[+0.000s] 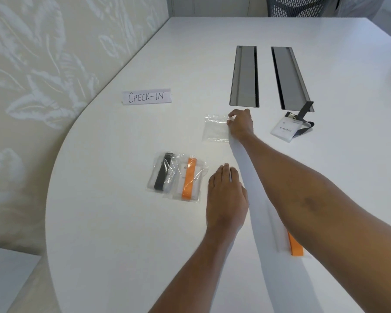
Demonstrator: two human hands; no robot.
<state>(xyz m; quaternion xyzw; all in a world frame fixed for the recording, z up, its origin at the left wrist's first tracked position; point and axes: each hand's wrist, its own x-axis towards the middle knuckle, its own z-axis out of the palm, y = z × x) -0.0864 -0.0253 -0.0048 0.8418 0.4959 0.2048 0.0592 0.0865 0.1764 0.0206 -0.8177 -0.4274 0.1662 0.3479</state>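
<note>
1. An orange fabric strap [295, 245] with a frosted sleeve lies unbagged under the right forearm, nearest the viewer. I judge that the arm could drag it along the white worktop [122, 222] if it pulls back.
2. Far left, a white paper "CHECK-IN" sign [146, 97] lies flat, well apart from the work.
3. Two clear plastic bags overlap: the left bag [161, 175] holds a black strap, and the right bag [187, 180] holds an orange strap and a pale sleeve.
4. The left hand [227, 195] rests flat just right of them, fingers straight, holding nothing. A careless sweep could scatter both bags.
5. The clear zip-top plastic bag [215, 129], seemingly empty, lies mid-worktop. The right hand [240, 123] pinches its upper right corner. The thin film may slip free or cling shut.
6. A white name badge on a dark strap [283, 131] lies unbagged at right.
</note>
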